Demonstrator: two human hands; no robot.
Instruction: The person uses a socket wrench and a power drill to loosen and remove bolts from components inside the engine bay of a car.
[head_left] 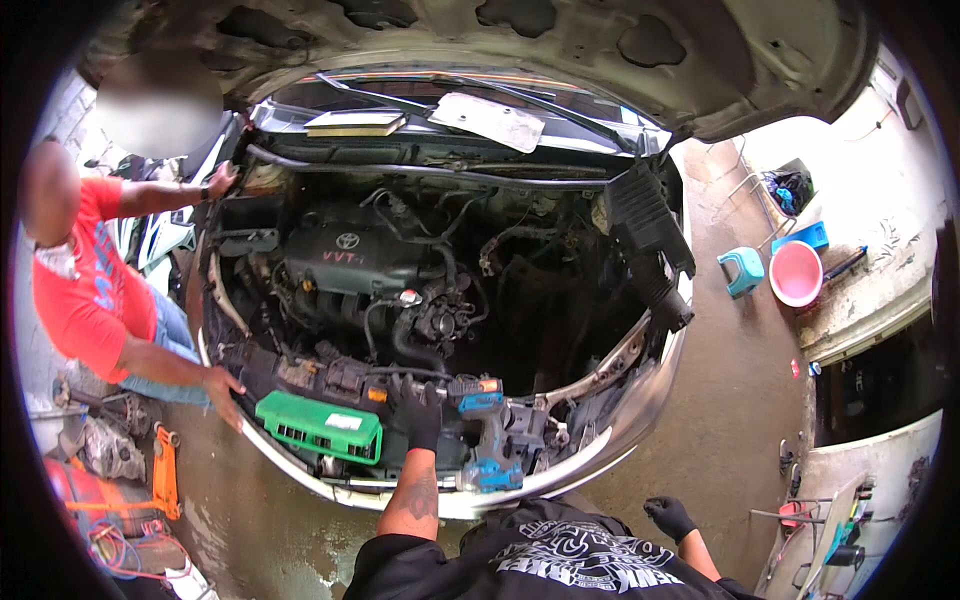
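My left hand (418, 415), in a black glove, reaches over the car's front edge. It lies with fingers stretched forward on the front crossmember of the engine bay, and no object shows in it. Just left of it sits a green plastic box (318, 425) with a white label. On its right lies a blue and grey cordless power tool (490, 440). Ahead is the engine (350, 260) under its dark plastic cover. My right hand (670, 517), also gloved, hangs beside my body away from the car, fingers curled in and nothing visible in them.
The raised hood (560, 50) spans overhead. At left a person in a red shirt (95, 290) leans with both hands on the car's edge. An orange jack (165, 470) stands lower left. A teal stool (741, 270) and pink basin (796, 273) are at right on wet floor.
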